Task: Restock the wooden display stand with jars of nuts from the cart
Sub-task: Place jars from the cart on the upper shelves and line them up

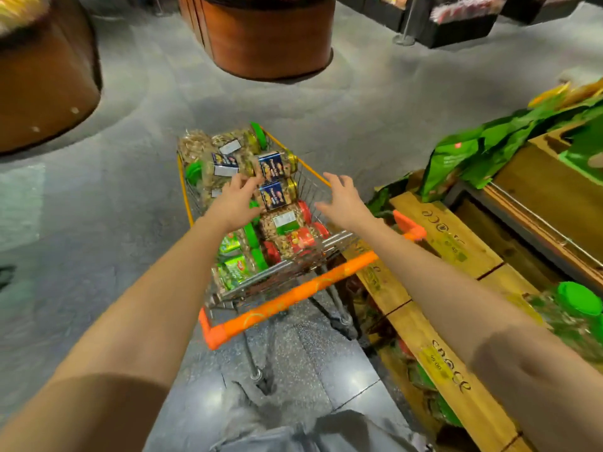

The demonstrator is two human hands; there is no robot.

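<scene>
Hands, two, reach spread and empty-gripped, left hand [235,200] and right hand [342,200], over two blue-labelled jars [277,181].

Both bare arms are extended forward and downward over the cart [295,290], seen from above. The left hand [235,201] is held palm-down above the middle of the cart, its fingers [248,184] curled and spread, seemingly touching a blue-labelled jar [275,195], though no firm grasp can be made out. The right hand [342,200] is held open above the cart's right rim, fingers splayed, nothing gripped. Both forearms are shown uncovered and nearly straight at the elbow.
</scene>
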